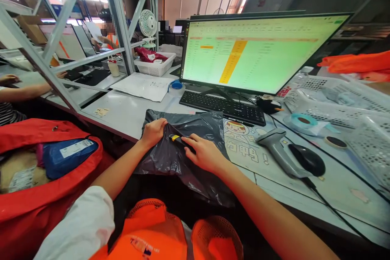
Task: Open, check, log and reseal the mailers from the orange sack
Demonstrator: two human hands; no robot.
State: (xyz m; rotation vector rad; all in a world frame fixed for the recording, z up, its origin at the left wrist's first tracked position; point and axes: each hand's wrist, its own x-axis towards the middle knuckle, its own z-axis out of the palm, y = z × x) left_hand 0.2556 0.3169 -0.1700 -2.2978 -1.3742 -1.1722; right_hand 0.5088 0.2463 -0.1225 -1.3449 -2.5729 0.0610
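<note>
A dark grey plastic mailing bag lies over the front edge of the desk, its near part hanging down. My left hand is closed on the bag's upper left part, pinching the plastic. In my right hand is a utility knife with a yellow and black body, its front end pointing left at the bag, close to my left hand. Whether the blade is in the plastic cannot be made out. The fingers of my right hand partly cover the knife.
Behind the bag stand a keyboard and a monitor. A barcode scanner, a mouse and tape rolls lie to the right, near white baskets. A red bag holding parcels is at left. Other people sit beyond the metal frame.
</note>
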